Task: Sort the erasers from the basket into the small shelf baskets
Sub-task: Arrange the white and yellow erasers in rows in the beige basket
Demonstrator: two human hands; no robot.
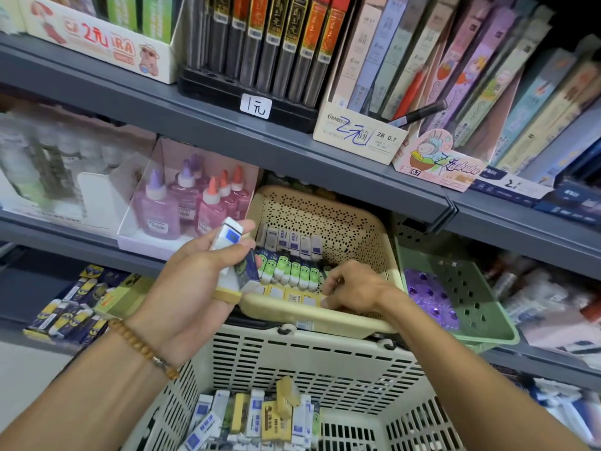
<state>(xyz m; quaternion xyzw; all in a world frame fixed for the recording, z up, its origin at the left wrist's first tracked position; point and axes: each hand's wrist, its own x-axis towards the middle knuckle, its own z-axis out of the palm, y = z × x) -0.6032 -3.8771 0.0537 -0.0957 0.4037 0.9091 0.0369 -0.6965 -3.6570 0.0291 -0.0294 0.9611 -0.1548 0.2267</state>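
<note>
Nearest us, at six o'clock, the large slotted basket (292, 362) held a loose heap of erasers (257, 415) across its floor, white-and-blue ones and yellow ones mixed; we judged the sorting partly done, with much of the stock left to move.

Our left hand (201, 271), at nine o'clock of centre, gripped a small bunch of erasers (231, 255), fingers curled round them, a white one with a blue label on top.

Our right hand (351, 288), at three o'clock, reached into the beige shelf basket (325, 209), fingertips bent down on the front row; whether they pinched an eraser we could not tell.

That basket held neat rows: yellow-labelled, green-sleeved erasers (292, 271), then white-and-blue at the back. At two o'clock of it, the green shelf basket (455, 278) held something purple, too blurred to name.
</note>
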